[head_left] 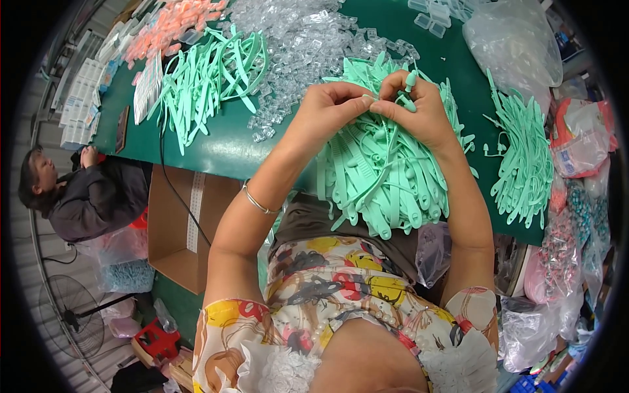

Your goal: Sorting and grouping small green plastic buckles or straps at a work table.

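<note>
Above a large pile of mint-green straps (pixel 380 173), my two hands meet at the fingertips. The right hand (pixel 422 111) is closed around a mint-green strap (pixel 411 81), whose bulb-shaped end pokes up between the fingers. Thumb and forefinger of my left hand (pixel 334 108) pinch close against the right thumb, seemingly on the same strap; the exact point of the pinch is hidden. The piled straps are flat and flexible, with holes near rounded ends, and some show ridges. The pile lies at the table's near edge, partly over my lap.
Clear plastic pieces (pixel 298 49) spread across the green table (pixel 216 134). More mint-green straps lie in a left bunch (pixel 206 85) and a right bunch (pixel 524 157). Orange pieces (pixel 173 26) sit far left. A cardboard box (pixel 167 223) stands below the table; a person (pixel 92 196) sits at left.
</note>
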Tool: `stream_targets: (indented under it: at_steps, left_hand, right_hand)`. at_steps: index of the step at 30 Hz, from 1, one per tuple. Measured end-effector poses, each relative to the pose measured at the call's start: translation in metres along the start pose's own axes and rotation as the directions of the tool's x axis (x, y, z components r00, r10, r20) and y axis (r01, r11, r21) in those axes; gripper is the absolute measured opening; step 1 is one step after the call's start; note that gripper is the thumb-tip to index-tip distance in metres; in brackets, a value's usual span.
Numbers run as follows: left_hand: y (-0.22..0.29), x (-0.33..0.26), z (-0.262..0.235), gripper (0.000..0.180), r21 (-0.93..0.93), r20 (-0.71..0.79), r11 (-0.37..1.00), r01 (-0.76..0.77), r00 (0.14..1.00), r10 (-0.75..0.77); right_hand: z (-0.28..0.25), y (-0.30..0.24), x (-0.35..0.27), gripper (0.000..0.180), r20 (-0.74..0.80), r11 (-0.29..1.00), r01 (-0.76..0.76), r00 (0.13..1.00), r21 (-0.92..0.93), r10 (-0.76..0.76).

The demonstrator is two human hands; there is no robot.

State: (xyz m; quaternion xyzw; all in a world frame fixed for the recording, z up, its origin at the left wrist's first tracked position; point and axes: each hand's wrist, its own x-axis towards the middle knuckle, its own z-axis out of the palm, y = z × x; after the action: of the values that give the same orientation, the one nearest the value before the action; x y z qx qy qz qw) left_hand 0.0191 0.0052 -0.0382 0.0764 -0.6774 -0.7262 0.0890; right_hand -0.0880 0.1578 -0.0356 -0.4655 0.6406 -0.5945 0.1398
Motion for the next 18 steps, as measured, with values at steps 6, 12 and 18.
stream_targets:
  at_steps: [6, 12, 18]
  left_hand:
    - [0.007, 0.006, -0.003, 0.019, 0.216, 0.069, 0.976, 0.008, 0.997, -0.023]
    - [0.000, 0.008, -0.007, 0.019, 0.268, -0.011, 0.961, -0.061, 0.998, 0.067]
    - [0.007, -0.001, -0.017, 0.017, 0.155, -0.103, 0.987, -0.052, 0.992, 0.069]
  right_hand:
    - [0.004, 0.000, 0.000, 0.018, -0.026, 0.990, 0.062, 0.998, -0.127, -0.066]
    - [0.004, 0.002, 0.003, 0.019, -0.036, 0.944, 0.119, 0.990, -0.309, -0.136]
    - [0.003, -0.002, -0.001, 0.017, -0.034, 0.949, -0.017, 0.999, -0.313, 0.007]
